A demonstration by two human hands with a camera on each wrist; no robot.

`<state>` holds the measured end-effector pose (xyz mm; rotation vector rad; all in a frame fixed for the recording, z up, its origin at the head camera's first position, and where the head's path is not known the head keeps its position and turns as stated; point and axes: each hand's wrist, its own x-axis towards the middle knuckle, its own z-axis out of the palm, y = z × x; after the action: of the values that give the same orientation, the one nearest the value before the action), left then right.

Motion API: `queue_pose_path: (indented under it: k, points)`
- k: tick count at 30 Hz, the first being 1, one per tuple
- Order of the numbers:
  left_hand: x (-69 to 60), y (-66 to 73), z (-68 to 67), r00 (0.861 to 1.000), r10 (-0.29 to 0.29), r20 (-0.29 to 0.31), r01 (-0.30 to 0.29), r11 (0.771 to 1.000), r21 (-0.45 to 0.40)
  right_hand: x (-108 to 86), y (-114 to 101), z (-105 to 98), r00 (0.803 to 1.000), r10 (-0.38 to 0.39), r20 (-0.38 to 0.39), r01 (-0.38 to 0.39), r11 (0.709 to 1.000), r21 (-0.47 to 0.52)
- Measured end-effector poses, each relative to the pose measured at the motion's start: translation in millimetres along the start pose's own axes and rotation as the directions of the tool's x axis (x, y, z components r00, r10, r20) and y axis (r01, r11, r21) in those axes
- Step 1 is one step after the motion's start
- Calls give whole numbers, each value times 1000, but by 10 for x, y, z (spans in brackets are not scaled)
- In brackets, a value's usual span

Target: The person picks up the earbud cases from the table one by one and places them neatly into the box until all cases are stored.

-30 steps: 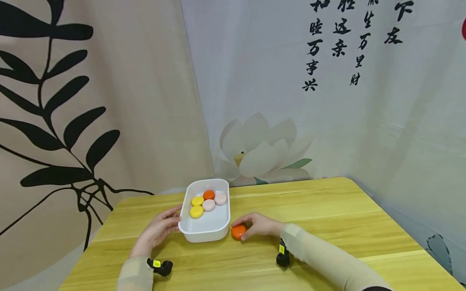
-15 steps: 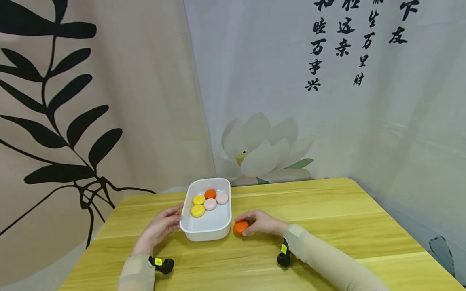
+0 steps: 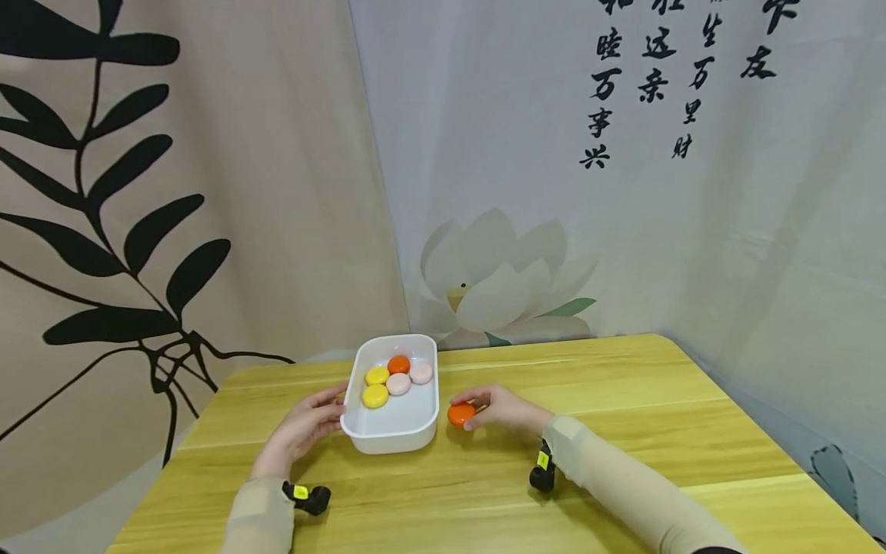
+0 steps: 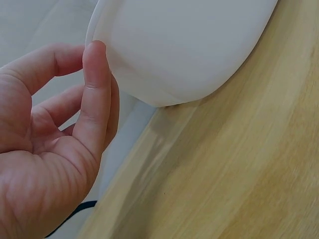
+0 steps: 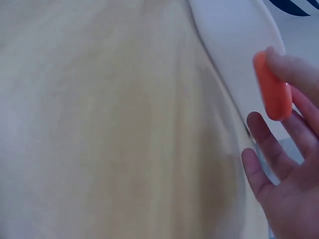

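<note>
A white plastic tray (image 3: 389,445) stands toward the back of the table. Inside lie two yellow round discs (image 3: 375,396), two pale pink discs (image 3: 398,384) and one orange-red disc (image 3: 398,365), all smooth and glossy. At the tray's left side, my left hand (image 3: 304,431) holds the rim, thumb and fingers meeting there in the left wrist view. Right of the tray, my right hand (image 3: 504,410) pinches another orange disc (image 3: 461,415) between thumb and fingers, a little above the wood. The right wrist view shows this disc (image 5: 273,87) edge-on, with the lower fingers spread away from it.
A yellow wood-grain table (image 3: 609,431) carries everything. Close behind it hangs a cloth backdrop (image 3: 512,292) printed with a lotus, dark leaves and writing. Both wrists wear small black cameras, the right wrist camera (image 3: 542,471) hanging just over the tabletop.
My right hand has raised the orange disc from the tabletop and moved it slightly away from the tray's right side. The left hand and the tray hold their places.
</note>
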<state>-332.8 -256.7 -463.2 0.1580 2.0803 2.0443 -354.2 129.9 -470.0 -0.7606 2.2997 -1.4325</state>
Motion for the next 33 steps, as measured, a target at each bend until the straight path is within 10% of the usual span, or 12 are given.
queue_pose_path:
  k: [33]
  points:
    - [-2, 20, 13, 1000, -16, -25, 16, 1000, 0, 131, -455, -294, 998, -56, -29, 57, 998, 29]
